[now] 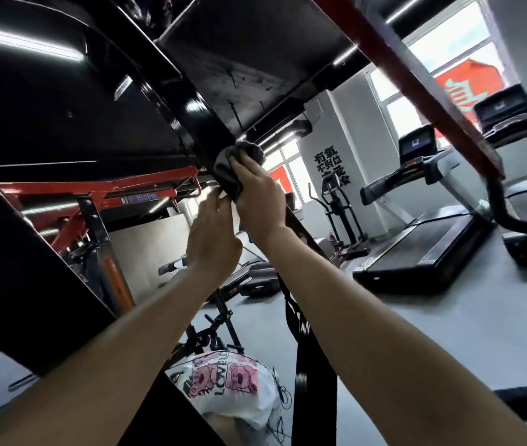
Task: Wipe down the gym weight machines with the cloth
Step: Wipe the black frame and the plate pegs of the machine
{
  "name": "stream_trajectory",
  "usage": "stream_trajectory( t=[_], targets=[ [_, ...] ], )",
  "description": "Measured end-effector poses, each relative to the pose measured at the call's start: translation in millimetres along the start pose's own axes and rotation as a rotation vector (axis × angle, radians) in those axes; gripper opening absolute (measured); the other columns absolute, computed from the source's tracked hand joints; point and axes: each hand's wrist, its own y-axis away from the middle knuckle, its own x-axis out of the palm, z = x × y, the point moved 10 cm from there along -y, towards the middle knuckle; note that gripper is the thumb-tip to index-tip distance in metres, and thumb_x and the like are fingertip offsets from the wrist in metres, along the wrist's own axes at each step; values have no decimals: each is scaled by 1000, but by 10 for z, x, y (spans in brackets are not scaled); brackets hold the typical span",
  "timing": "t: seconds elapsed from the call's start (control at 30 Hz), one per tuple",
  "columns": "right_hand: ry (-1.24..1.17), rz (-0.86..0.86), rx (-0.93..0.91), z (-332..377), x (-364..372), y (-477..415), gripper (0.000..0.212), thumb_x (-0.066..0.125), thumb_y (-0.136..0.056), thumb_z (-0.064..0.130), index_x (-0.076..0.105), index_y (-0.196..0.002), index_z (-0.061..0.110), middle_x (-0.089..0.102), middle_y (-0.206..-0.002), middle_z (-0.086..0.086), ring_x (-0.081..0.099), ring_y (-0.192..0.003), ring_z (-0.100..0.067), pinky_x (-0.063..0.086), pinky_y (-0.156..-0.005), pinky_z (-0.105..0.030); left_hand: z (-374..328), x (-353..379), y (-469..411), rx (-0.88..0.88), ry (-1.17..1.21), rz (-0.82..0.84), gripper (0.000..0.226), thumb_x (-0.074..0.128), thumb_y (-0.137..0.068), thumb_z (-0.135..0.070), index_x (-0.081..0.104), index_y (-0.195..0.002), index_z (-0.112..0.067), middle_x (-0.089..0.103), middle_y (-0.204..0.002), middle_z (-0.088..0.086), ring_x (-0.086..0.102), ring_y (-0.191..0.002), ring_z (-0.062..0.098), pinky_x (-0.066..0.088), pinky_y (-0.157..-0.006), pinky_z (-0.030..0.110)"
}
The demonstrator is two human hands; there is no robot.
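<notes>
The right hand [259,201] sits at the centre of the frame, its fingers curled round a grey cloth [239,159] and pressing it against the black beam [191,104] of a weight machine that slants down from the upper left. The cloth bunches above and to the left of the knuckles, wrapped over the beam's edge, with a darker fold hanging down beside the thumb.

The left hand [214,233] is just below and left of the right, back turned to the camera. Its fingers reach up fairly straight, with the tips at the beam beside the cloth's lower end. Whether they pinch the cloth or only touch the metal cannot be told. Both bare forearms rise from the bottom corners and nearly meet at the wrists.

A black strap [300,349] hangs beneath the right forearm. A white plastic bag [233,381] printed with pink figures lies at the bottom centre. A red bar [416,88] crosses the upper right. Beyond it treadmills [429,249] stand on the grey floor [448,333], and a white pillar [346,123] with black characters stands near the windows.
</notes>
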Motion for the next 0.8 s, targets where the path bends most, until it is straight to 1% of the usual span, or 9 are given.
stream_trajectory(
  t=[0.1,0.17,0.3,0.4,0.5,0.57,0.63,0.7,0.8],
  targets=[
    [99,-28,36,-356,-161,481,59,77,-78,-10,69,-134,10,66,-141,-6,65,-126,-31,60,-93,-45,-140,77,130,20,-30,41,82,61,-68,16,46,-146,-6,38,-157,13,37,-143,30,42,-114,46],
    [165,13,67,-596,-213,795,61,77,-75,-12,69,-133,8,67,-139,-8,65,-126,-32,62,-89,-45,-233,180,248,43,-61,75,80,59,-70,14,45,-146,-4,36,-159,14,33,-145,32,41,-114,46],
    [267,1,43,-907,-415,1295,51,80,-75,-9,75,-123,6,73,-128,-9,69,-116,-31,65,-78,-42,-398,404,533,80,-91,157,78,55,-74,10,43,-149,-3,32,-160,17,33,-146,33,40,-114,48],
    [232,-19,69,-937,-490,1395,47,77,-78,-8,75,-123,7,73,-128,-6,69,-114,-29,62,-82,-38,-504,529,735,83,-46,217,81,55,-75,9,39,-153,-6,30,-162,14,27,-149,30,35,-119,48],
    [124,-57,254,-1057,-479,1510,48,67,-84,-10,72,-129,7,70,-134,-9,67,-121,-30,58,-95,-41,-653,651,931,129,-24,282,85,55,-78,7,32,-158,-9,24,-165,9,22,-153,27,31,-122,46],
    [134,-66,329,-1203,-489,1717,50,66,-82,-12,71,-128,7,70,-132,-10,68,-121,-30,60,-95,-43,-724,723,1023,155,-14,325,85,52,-81,5,27,-161,-10,19,-167,6,17,-155,24,29,-123,44],
    [227,-53,295,-1306,-531,1952,51,71,-76,-14,73,-123,5,72,-129,-11,69,-119,-32,62,-91,-44,-740,769,1056,167,-9,340,84,49,-82,3,25,-162,-11,18,-168,5,14,-156,23,27,-124,43],
    [302,-35,238,-1345,-577,2060,49,74,-74,-13,75,-120,4,73,-126,-12,70,-117,-32,63,-90,-42,-759,805,1095,194,-26,352,82,49,-83,1,28,-161,-11,19,-168,6,17,-155,24,29,-123,43],
    [290,-18,239,-1245,-519,1790,40,69,-77,-10,77,-114,3,75,-122,-11,70,-114,-32,63,-88,-43,-755,887,1150,183,-35,344,80,55,-83,-1,32,-159,-10,19,-168,9,22,-154,28,33,-120,46]
  ],
)
